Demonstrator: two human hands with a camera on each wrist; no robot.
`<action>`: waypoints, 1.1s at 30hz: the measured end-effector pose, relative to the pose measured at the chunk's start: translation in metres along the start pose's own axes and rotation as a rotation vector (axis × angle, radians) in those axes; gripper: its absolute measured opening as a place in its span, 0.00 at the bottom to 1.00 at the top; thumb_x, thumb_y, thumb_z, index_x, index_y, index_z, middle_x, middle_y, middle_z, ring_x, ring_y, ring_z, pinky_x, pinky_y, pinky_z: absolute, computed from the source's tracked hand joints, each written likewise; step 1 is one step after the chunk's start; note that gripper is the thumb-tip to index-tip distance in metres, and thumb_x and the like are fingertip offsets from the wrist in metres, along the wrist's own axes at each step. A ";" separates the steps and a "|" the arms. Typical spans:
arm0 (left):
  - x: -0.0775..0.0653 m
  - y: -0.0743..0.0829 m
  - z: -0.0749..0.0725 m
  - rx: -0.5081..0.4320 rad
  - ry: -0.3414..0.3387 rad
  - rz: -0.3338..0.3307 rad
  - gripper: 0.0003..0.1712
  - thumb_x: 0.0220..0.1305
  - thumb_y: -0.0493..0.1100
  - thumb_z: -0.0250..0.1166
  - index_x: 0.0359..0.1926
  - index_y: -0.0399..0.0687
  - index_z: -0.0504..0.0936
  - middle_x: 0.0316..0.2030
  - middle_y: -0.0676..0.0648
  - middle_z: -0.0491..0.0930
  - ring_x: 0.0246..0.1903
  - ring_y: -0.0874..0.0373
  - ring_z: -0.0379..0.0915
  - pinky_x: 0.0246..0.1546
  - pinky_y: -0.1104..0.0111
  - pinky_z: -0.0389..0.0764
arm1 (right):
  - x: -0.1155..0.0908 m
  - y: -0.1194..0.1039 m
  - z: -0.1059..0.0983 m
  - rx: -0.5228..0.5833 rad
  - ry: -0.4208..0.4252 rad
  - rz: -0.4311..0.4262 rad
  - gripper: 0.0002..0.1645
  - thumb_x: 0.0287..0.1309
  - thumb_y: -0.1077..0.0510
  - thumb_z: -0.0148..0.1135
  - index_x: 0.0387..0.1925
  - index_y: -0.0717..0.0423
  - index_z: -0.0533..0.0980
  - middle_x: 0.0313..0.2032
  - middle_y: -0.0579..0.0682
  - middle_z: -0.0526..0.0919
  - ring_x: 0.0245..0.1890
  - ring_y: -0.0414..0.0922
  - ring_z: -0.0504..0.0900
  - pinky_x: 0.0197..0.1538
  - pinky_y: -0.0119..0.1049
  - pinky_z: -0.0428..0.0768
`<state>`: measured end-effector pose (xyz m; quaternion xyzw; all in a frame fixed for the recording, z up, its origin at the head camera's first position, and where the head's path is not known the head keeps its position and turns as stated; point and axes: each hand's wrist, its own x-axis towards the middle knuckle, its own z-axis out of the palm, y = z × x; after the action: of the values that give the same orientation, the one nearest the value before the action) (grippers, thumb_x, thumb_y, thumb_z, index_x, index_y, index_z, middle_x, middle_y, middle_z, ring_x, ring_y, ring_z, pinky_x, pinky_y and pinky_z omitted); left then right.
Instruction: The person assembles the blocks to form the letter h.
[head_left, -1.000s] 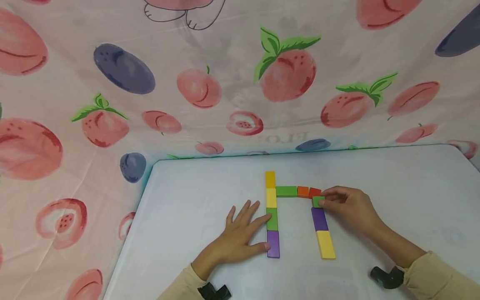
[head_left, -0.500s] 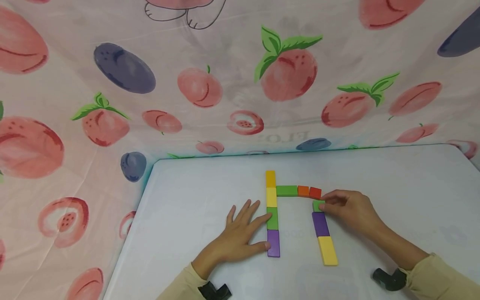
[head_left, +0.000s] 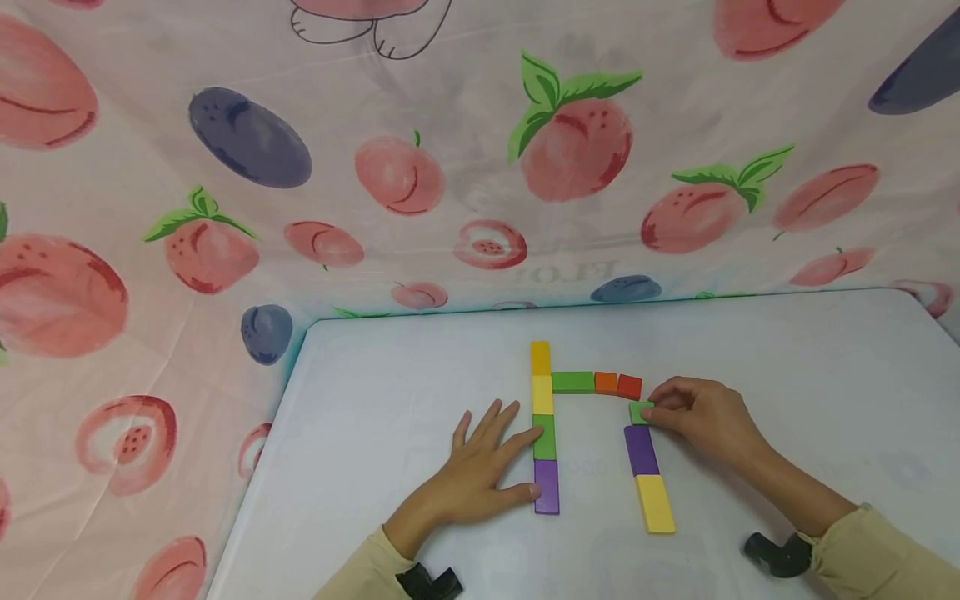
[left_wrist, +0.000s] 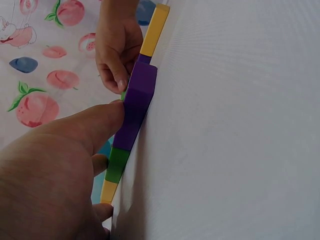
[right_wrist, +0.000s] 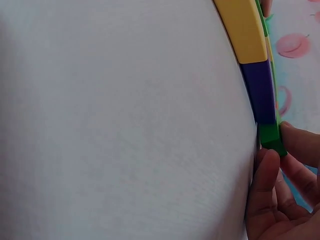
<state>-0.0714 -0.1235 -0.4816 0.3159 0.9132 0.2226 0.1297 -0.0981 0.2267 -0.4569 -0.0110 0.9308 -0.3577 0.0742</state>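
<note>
My right hand [head_left: 701, 417] pinches a small green block [head_left: 637, 408] between thumb and fingers, also seen gripping the green block [right_wrist: 270, 135] in the right wrist view. Below it in line lie a dark purple block [head_left: 641, 450] and a yellow block [head_left: 656, 504]. With fingers spread, my left hand [head_left: 468, 483] touches the left column: the index fingertip at a green block [head_left: 546, 446], the thumb at a purple block [head_left: 549, 487]. Two yellow blocks [head_left: 542, 395] continue that column upward. A green block [head_left: 573, 382], an orange block [head_left: 606, 382] and a red block [head_left: 630, 387] run rightward from it.
All the blocks lie on a white tabletop [head_left: 337, 467]. A cloth printed with fruit [head_left: 450, 175] rises behind its back edge and along its left side. Black wrist devices [head_left: 778, 556] sit at both cuffs.
The small green block, dark purple block and yellow block have slid toward me, leaving a gap below the red block. The green one has then shifted slightly right with my right hand. My left hand stays put.
</note>
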 end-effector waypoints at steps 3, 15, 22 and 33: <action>0.000 -0.001 0.001 0.002 0.005 0.006 0.43 0.69 0.71 0.55 0.80 0.69 0.56 0.83 0.45 0.40 0.82 0.44 0.29 0.73 0.33 0.31 | 0.001 0.000 0.000 -0.002 -0.004 -0.001 0.17 0.57 0.47 0.75 0.43 0.52 0.84 0.32 0.43 0.90 0.34 0.42 0.80 0.31 0.31 0.75; 0.000 -0.002 0.003 0.003 0.004 0.003 0.43 0.69 0.72 0.54 0.80 0.70 0.56 0.83 0.47 0.39 0.82 0.47 0.27 0.74 0.35 0.29 | 0.004 -0.001 0.004 0.016 -0.057 0.036 0.21 0.58 0.45 0.74 0.46 0.53 0.84 0.33 0.44 0.89 0.31 0.43 0.79 0.30 0.33 0.77; 0.000 -0.002 0.003 0.013 0.010 0.010 0.43 0.69 0.72 0.54 0.80 0.69 0.55 0.83 0.46 0.39 0.82 0.46 0.27 0.73 0.34 0.30 | 0.004 -0.001 0.006 0.015 -0.062 0.029 0.19 0.57 0.46 0.74 0.45 0.52 0.85 0.33 0.44 0.89 0.30 0.43 0.79 0.29 0.32 0.76; -0.001 -0.001 0.002 0.006 0.011 0.015 0.43 0.69 0.71 0.54 0.80 0.68 0.56 0.83 0.46 0.40 0.82 0.46 0.27 0.73 0.34 0.30 | 0.003 -0.001 0.003 -0.063 -0.027 -0.017 0.21 0.58 0.42 0.73 0.47 0.49 0.86 0.34 0.42 0.87 0.36 0.43 0.79 0.36 0.33 0.75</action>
<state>-0.0710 -0.1240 -0.4837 0.3216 0.9122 0.2227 0.1219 -0.1003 0.2235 -0.4588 -0.0261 0.9404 -0.3288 0.0834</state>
